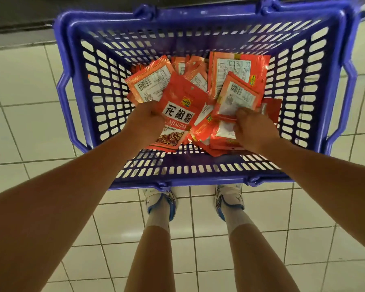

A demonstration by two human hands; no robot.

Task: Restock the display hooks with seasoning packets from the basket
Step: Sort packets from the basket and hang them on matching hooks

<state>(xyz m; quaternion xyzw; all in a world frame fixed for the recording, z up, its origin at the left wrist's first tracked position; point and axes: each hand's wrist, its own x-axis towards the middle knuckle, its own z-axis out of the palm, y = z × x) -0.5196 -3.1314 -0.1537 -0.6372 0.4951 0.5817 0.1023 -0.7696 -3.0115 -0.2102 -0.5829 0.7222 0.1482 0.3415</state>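
Seasoning packets (226,72) heaped in blue basket (198,15), left hand (144,121) and right hand (251,127) each gripping packets

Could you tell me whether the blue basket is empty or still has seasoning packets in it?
Not empty: the blue basket holds a loose pile of red seasoning packets, and both the left hand and right hand grip some.

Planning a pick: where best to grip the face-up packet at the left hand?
Probably the top edge of the face-up packet, beside its hang hole, coming from above and the far side. That end lies free on the pile; the left hand covers its left edge, and the basket wall crowds the bottom.
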